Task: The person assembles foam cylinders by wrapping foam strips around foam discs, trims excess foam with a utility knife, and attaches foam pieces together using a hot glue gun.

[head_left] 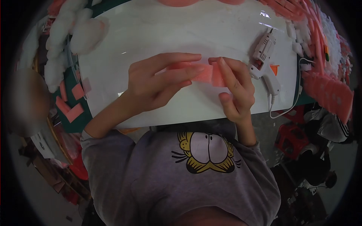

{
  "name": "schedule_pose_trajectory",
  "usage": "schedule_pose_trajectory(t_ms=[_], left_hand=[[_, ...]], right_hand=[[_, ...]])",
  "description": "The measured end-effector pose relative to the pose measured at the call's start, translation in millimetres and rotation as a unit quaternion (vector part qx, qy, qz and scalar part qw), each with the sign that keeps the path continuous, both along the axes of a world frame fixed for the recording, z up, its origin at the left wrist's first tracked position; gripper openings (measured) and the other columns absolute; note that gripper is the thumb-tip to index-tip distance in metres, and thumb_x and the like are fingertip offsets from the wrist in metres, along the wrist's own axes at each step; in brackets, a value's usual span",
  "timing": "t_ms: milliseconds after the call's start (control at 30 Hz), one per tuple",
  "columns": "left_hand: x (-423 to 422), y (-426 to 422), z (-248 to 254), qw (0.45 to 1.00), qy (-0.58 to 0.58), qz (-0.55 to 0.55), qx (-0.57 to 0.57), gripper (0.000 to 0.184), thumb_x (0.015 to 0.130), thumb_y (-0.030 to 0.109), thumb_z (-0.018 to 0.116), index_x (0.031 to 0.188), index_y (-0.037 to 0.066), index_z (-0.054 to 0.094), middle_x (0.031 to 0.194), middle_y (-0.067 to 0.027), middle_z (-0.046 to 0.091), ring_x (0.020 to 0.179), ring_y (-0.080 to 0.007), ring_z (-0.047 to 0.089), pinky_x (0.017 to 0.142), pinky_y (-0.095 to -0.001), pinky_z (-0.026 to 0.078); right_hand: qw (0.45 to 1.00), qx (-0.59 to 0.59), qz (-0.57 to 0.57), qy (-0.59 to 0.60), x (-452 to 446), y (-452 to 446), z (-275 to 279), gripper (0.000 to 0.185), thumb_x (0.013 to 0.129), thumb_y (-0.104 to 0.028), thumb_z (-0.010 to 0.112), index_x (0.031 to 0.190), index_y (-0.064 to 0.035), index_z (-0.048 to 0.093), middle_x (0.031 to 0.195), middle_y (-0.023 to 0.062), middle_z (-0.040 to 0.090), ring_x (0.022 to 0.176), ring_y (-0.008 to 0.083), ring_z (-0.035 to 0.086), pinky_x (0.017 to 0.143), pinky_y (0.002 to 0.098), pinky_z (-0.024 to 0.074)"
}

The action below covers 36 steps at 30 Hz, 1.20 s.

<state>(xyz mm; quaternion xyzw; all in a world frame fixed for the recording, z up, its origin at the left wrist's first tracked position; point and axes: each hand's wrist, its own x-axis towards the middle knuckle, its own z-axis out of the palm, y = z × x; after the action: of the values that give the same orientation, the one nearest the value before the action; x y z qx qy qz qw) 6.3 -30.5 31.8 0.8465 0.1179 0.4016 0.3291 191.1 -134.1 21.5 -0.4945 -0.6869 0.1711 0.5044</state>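
A pink foam strip [204,76] spans the gap between my two hands, above the white tabletop. My left hand [152,77] has its fingers laid along the strip's left part and hides much of it. The fingers of my right hand [241,84] press on the strip's right end, where the foam looks folded or doubled; I cannot tell which. The right thumb sits lower, apart from the foam. Beside my right hand a white glue gun [266,47] lies on the table, its nozzle pointing to the far side.
The glue gun's white cord [281,116] hangs over the table's front edge. Pink foam sheets [327,92] and white foam pieces pile up at the right. White fluffy bundles [62,49] and small pink foam pieces [74,112] lie at the left. A red stool [291,138] stands below.
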Motion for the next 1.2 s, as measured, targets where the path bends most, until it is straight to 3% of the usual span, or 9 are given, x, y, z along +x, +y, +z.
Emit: schedule_pose_trajectory(t_ms=[100,167,400,467,533,1000,1100,1200], left_hand=[[-1.3,-1.7,2.1,0.998,0.020,0.015,0.063,0.032,0.068,0.006,0.070,0.100,0.012,0.068,0.097,-0.0084,0.066,0.071,-0.0178,0.065,0.054,-0.0256,0.051],[-2.0,-3.0,2.7,0.995,0.024,0.023,0.093,0.033,0.068,0.007,0.069,0.100,0.013,0.068,0.095,-0.0076,0.066,0.071,-0.0174,0.065,0.053,-0.0255,0.051],[-2.2,-10.2,12.9,0.983,0.063,0.053,0.167,0.028,0.065,0.006,0.069,0.092,0.013,0.070,0.089,-0.0068,0.066,0.066,-0.0145,0.063,0.050,-0.0240,0.049],[-1.0,-10.7,14.4,0.979,0.068,0.063,0.180,0.026,0.064,0.006,0.069,0.090,0.012,0.070,0.088,-0.0065,0.066,0.065,-0.0137,0.062,0.049,-0.0234,0.048],[-0.3,-10.9,14.8,0.979,0.066,0.065,0.182,0.025,0.063,0.006,0.069,0.087,0.011,0.069,0.088,-0.0061,0.065,0.063,-0.0127,0.061,0.048,-0.0228,0.048],[-1.6,-10.3,9.4,0.978,0.063,0.087,0.180,0.030,0.062,0.004,0.067,0.091,0.012,0.068,0.087,-0.0066,0.065,0.063,-0.0147,0.060,0.049,-0.0241,0.048],[-0.4,-2.5,1.2,0.978,0.037,0.058,0.198,0.031,0.062,0.005,0.068,0.092,0.013,0.068,0.085,-0.0058,0.064,0.064,-0.0147,0.060,0.049,-0.0238,0.047],[-1.5,0.0,2.0,0.977,0.036,0.038,0.206,0.032,0.063,0.007,0.070,0.094,0.014,0.068,0.083,-0.0048,0.063,0.064,-0.0142,0.059,0.048,-0.0232,0.046]], right_hand=[[0.998,-0.014,0.041,0.040,1.3,-0.5,0.0,0.043,0.087,-0.016,0.050,0.123,0.0087,0.051,0.108,0.0208,0.057,0.099,0.0318,0.059,0.082,0.0372,0.0470],[0.997,-0.020,0.043,0.064,0.5,2.5,4.7,0.051,0.069,-0.003,0.064,0.119,0.0029,0.057,0.111,0.0171,0.057,0.097,0.0283,0.057,0.079,0.0337,0.0483],[0.997,-0.005,0.048,0.058,-1.9,6.2,6.9,0.048,0.068,-0.002,0.065,0.116,0.0013,0.060,0.110,0.0140,0.060,0.097,0.0269,0.058,0.078,0.0330,0.0492],[0.998,0.001,0.053,0.024,-1.0,6.3,7.9,0.047,0.068,0.002,0.060,0.115,0.0071,0.058,0.107,0.0201,0.061,0.095,0.0304,0.060,0.081,0.0343,0.0474],[0.999,-0.001,0.045,0.013,-2.3,5.3,11.0,0.047,0.067,0.002,0.061,0.114,0.0067,0.059,0.107,0.0200,0.061,0.095,0.0304,0.060,0.080,0.0343,0.0476],[0.998,-0.031,-0.034,-0.043,-14.0,-1.1,23.5,0.045,0.069,0.006,0.059,0.115,0.0046,0.059,0.111,0.0170,0.061,0.099,0.0295,0.059,0.084,0.0333,0.0469],[0.997,-0.039,-0.040,-0.051,-7.6,-6.1,24.9,0.050,0.069,0.005,0.059,0.119,0.0045,0.056,0.114,0.0194,0.060,0.105,0.0317,0.057,0.089,0.0350,0.0449],[0.997,-0.063,-0.042,-0.020,4.7,-19.8,27.2,0.046,0.075,-0.002,0.062,0.120,0.0030,0.055,0.116,0.0175,0.058,0.107,0.0329,0.056,0.089,0.0379,0.0455]])
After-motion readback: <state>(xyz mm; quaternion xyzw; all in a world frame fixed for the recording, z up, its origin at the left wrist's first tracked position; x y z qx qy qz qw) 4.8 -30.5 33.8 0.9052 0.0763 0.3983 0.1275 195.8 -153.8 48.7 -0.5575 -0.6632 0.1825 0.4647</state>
